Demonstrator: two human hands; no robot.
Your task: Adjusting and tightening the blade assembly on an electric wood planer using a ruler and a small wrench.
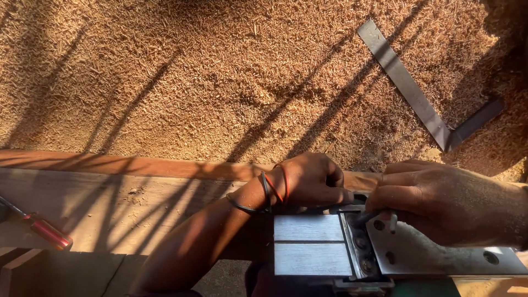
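Left hand point(313, 179) clenched at far edge of upturned planer point(352, 250), fingers curled under, w/ grip target hidden. Right hand point(445, 201) pinching small metal key point(391, 221) over planer's blade slot; key tip hard to make out, fingertips partly covering it. Planer lying sole-up on wooden tabletop point(110, 203), near end cut off at frame bottom. Metal square point(423, 104) lying well apart on sawdust floor point(192, 77). Red-handled screwdriver point(47, 231) at left on tabletop, shaft cut off by frame edge.
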